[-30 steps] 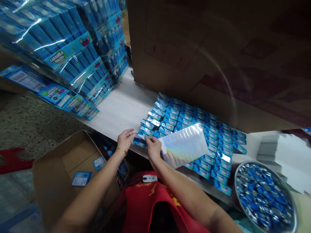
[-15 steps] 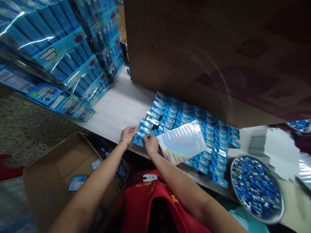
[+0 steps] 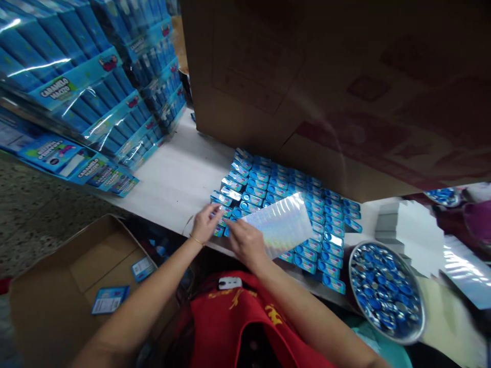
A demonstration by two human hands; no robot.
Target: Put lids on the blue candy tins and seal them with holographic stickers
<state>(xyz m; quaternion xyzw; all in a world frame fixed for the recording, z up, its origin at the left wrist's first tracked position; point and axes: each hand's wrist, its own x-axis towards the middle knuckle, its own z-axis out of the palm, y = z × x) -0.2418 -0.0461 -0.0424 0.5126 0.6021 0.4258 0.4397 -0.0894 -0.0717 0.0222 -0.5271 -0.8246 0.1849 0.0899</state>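
Note:
My left hand [image 3: 206, 224], fingers curled together, is over the near left corner of the rows of small blue packs [image 3: 259, 184]. A thin, pale strip [image 3: 187, 224] shows beside its knuckles; whether the hand holds it is unclear. My right hand [image 3: 248, 244] is just to the right, fingers drawn to a pinch close to the left fingertips. What is between the fingers is too small to make out. A shiny rainbow-tinted sheet [image 3: 284, 222] lies across the packs, its left end by my right hand.
Wrapped stacks of blue display boxes [image 3: 88, 76] stand at the left. A large cardboard carton [image 3: 307, 92] rises behind the packs. A round metal bowl of blue and silver pieces [image 3: 387, 291] and a white card stack [image 3: 412, 235] are at right. An open carton [image 3: 49, 276] sits below left.
My right hand has turned and come in over the packs, its fingers towards the left hand. A pale strip now shows beside my left hand. The whole view has shifted slightly.

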